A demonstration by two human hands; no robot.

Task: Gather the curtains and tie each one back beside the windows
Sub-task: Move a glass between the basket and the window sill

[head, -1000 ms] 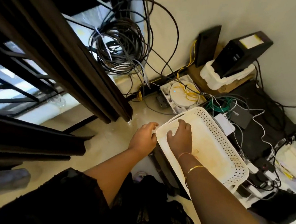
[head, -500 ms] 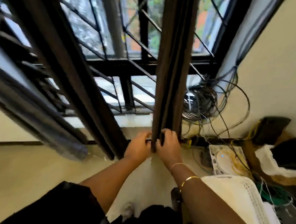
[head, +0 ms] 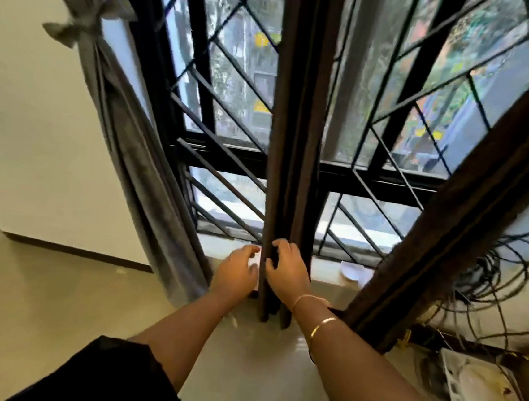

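Desk: What's in the grip?

Op: My right hand (head: 285, 268) has its fingers curled round the folds of the middle curtain (head: 297, 132), low down near the hem. I'd say low because the loose folds are easiest to bunch there.

Desk: And the other hand?

Op: My left hand (head: 238, 270) sits just left of the grip, fingers loose, holding nothing. Whether it touches the cloth I can't tell. It looks placed to sweep in the outer folds.

Desk: Where does the cloth run?

Op: Straight up from the grip, a narrow bundle in front of the grille (head: 406, 94), with no tie on it that I can see. Well left of the grip the grey curtain (head: 149, 173) is cinched with a bow (head: 79, 25). Right of the grip another brown curtain (head: 441, 230) hangs loose, cables (head: 488, 280) beyond it.

Desk: Next?

Op: My guess is a tie round the bundle, above the grip.
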